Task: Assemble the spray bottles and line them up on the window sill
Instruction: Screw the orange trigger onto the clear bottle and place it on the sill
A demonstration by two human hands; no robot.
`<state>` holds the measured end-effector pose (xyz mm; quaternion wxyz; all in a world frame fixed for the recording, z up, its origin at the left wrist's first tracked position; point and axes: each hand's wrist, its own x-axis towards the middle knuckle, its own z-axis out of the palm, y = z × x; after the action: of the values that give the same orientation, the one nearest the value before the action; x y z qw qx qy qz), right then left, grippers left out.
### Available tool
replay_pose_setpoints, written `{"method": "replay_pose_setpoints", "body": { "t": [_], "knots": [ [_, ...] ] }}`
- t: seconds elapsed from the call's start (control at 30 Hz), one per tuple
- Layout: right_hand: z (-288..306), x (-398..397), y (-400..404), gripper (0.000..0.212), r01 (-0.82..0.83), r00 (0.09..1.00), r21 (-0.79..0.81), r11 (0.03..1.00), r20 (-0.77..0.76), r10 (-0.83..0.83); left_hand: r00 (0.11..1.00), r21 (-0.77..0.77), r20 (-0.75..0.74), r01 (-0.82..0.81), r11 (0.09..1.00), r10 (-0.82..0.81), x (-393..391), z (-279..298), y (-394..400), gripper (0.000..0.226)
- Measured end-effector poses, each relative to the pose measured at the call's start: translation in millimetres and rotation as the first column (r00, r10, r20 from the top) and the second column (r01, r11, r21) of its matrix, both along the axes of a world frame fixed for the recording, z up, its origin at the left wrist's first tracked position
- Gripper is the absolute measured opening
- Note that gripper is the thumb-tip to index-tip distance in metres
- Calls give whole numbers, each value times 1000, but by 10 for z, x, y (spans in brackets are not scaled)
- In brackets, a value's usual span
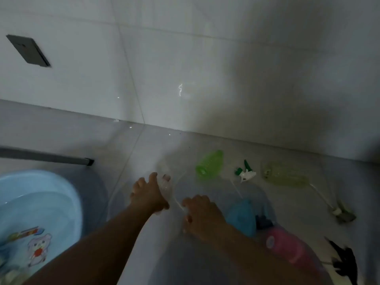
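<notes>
My left hand [149,195] grips a clear bottle [165,183] lying on the tiled floor. My right hand [202,215] holds a spray head whose thin white dip tube [178,203] points toward that bottle; the head itself is hidden under my fingers. Beyond them a bright green bottle [209,164] lies on its side, a green-and-white spray head [245,173] beside it. A pale yellow-green bottle [284,174] lies further right, with a grey spray head [343,214] and its tube near it. A teal bottle [242,218], a pink bottle [286,246] and a black spray head [343,261] lie at lower right.
A light blue plastic basin [39,214] holding water stands at the lower left. A grey bar [45,156] runs along the floor at left. The white tiled wall [185,68] rises just behind the bottles, with a dark plate [28,50] on it at upper left.
</notes>
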<state>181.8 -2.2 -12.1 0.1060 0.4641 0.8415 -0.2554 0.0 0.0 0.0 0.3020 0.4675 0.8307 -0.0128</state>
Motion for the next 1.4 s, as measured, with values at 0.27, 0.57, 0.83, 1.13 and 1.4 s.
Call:
{"method": "replay_pose_setpoints", "body": {
  "t": [0.27,0.57,0.83,1.13,1.4],
  "knots": [
    [-539,-116,-118,71,-85,986,137,987,155,64,980,23,145,-141,990,136,-209,-377,-88,132],
    [-391,-269,201,67,59,983,215,975,-185,-18,878,293,344,-437,851,333,-348,-324,-39,108],
    [1133,-80,1050,34,488,492,-168,857,-758,-428,381,135,874,-787,602,302,-257,279,317,104],
    [2467,860,1278,33,476,259,-390,788,-795,-549,-283,-296,953,-781,550,112,294,1120,704,40],
    [2793,1471,1216,27,461,270,-328,825,-833,-482,-275,-251,960,-768,589,51,557,1395,786,60]
  ]
}}
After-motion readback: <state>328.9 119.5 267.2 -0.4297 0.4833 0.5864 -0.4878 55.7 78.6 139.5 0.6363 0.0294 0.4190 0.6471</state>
